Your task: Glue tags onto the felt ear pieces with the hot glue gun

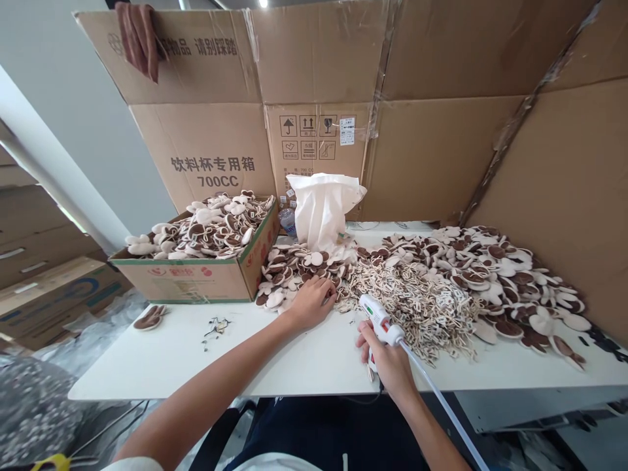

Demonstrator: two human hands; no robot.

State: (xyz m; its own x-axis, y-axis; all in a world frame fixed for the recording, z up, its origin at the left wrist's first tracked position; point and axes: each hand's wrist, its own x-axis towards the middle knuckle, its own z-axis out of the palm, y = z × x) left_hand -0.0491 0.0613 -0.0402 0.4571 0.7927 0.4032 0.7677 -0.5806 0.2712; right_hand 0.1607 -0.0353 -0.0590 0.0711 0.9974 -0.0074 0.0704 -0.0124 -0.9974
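My right hand (385, 356) is wrapped around the handle of a white hot glue gun (377, 315), its nozzle end pointing up and to the left. From the gun's back a long pale glue stick (444, 405) runs down to the right. My left hand (313, 302) rests at the front edge of a heap of brown-and-white plush pieces (279, 278), fingers curled; whatever is between them is hidden. Just right of it, a tangled pile of thin cream loops with small tags (417, 304) spreads beside the glue gun.
At the left stands a cardboard box (196, 281) full of similar plush pieces. More plush pieces (510, 275) lie heaped at the right. A white bag (318, 206) stands behind the heap. One plush piece (150, 318) and dark scraps (216, 327) lie front left. Cardboard walls (441, 157) enclose the table.
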